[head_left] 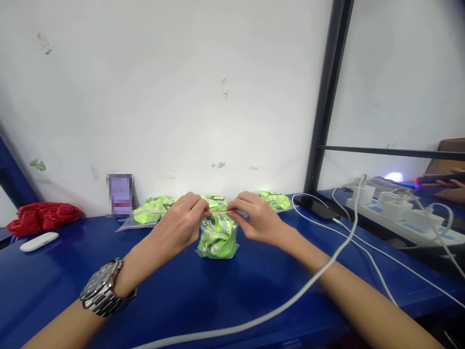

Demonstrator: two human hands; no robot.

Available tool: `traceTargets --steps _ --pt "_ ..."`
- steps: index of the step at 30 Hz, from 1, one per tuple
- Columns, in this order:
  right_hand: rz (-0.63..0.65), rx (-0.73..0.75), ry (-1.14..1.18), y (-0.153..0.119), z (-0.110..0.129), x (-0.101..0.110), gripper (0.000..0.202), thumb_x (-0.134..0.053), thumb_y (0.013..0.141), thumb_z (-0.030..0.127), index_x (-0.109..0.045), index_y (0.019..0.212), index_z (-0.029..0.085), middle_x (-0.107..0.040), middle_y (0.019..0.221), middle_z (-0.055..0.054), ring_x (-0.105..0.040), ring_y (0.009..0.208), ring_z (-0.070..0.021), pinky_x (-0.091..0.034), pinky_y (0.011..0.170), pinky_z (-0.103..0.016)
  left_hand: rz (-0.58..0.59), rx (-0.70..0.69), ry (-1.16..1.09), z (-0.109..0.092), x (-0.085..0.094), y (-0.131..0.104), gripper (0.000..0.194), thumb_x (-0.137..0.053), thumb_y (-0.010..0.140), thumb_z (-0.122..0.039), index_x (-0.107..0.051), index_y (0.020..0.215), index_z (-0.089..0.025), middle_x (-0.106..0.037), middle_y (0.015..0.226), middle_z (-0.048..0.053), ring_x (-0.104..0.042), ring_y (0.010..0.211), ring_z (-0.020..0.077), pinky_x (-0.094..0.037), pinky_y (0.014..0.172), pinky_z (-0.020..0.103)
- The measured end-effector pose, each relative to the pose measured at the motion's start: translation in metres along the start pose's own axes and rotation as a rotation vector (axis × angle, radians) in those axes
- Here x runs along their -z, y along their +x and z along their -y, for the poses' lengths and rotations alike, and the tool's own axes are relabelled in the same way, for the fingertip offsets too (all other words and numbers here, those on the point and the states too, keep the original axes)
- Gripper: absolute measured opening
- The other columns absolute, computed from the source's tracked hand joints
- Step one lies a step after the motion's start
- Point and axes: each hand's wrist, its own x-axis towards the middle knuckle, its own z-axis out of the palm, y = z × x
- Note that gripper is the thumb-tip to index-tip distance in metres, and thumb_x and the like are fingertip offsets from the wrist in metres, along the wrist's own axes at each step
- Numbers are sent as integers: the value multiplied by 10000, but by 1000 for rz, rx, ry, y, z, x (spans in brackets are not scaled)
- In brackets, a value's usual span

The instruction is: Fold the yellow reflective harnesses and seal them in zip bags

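A clear zip bag point(218, 240) stands upright on the blue table, with a folded neon-yellow reflective vest inside it. My left hand point(187, 215) pinches the left end of the bag's red-lined top edge. At the right end of that same edge, my right hand point(254, 215) has thumb and fingers closed on the plastic. Between the two hands the edge is drawn straight. Behind them, against the wall, lie more bagged neon-yellow vests point(150, 211), one on the left, one in the middle and one on the right point(278, 200).
A red plastic bundle point(47, 217), a white case point(39, 241) and a propped phone point(121, 194) are on the left. A black phone point(317, 207), white cables point(341, 252) and a power strip with chargers point(407, 213) lie right. One cable crosses in front of my right forearm.
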Motion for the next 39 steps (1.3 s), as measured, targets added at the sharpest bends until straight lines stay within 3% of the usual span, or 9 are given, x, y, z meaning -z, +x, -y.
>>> traceTargets --steps 11,14,17,26,39 --pt "8 46 26 1 2 2 129 -472 893 151 -600 905 147 -586 815 -70 -518 749 -169 -408 669 -307 14 18 -75 -1 2 -1 147 -425 961 -157 -500 835 -151 -499 788 31 -468 709 149 -417 624 291" --pt "3 49 -1 1 5 3 115 -511 893 212 -604 913 147 -596 819 -68 -524 758 -174 -408 680 -315 25 -18 -52 -4 3 0 141 -427 963 -161 -520 860 -137 -510 804 46 -473 730 155 -429 642 299" --pt "-8 79 -65 1 9 2 148 -514 913 263 -610 925 151 -607 827 -69 -523 765 -175 -399 683 -316 42 -76 26 -7 5 1 164 -414 965 -147 -542 866 -126 -518 793 56 -464 736 164 -430 650 307" --pt "-27 106 -177 3 7 -6 224 -415 975 221 -601 879 141 -579 775 -67 -487 710 -156 -382 657 -290 27 -247 310 -6 6 2 152 -445 924 -69 -579 862 -106 -533 752 65 -454 725 184 -425 663 332" --pt "-40 138 -254 2 6 -10 245 -400 973 182 -599 837 137 -551 732 -60 -451 664 -153 -357 631 -288 17 -237 240 -3 1 3 208 -406 932 -66 -560 804 -123 -506 718 51 -434 700 173 -417 654 317"
